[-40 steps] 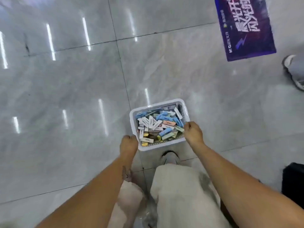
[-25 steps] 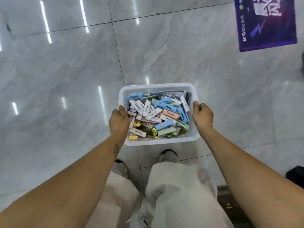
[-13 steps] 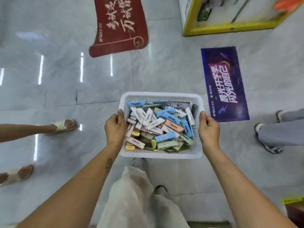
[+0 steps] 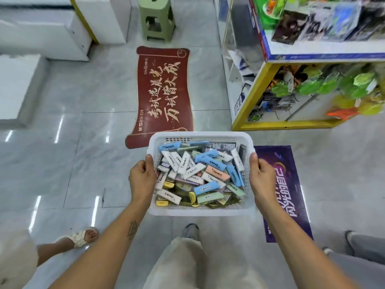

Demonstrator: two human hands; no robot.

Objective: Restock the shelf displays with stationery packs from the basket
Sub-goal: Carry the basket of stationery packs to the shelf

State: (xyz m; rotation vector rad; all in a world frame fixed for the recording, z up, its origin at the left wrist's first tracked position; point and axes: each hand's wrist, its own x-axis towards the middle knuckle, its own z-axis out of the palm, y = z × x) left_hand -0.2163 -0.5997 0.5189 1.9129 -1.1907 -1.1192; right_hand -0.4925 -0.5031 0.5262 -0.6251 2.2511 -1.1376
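1. A sandalled foot [image 4: 80, 237] stands on the grey floor tiles at lower left.
2. The left hand [image 4: 142, 178] grips the left rim of the white basket [image 4: 200, 135], thumb hooked over the edge.
3. Stationery packs [image 4: 200, 176] fill the basket, held above the floor; their print is too small to read.
4. Beyond lie a red scroll-shaped floor sticker [image 4: 164, 88] with Chinese writing and a green stool [image 4: 156, 18].
5. The right hand [image 4: 261, 180] grips the right rim.
6. A purple floor sticker [image 4: 287, 192] and a yellow-framed shelf [image 4: 260, 88] stand at right.
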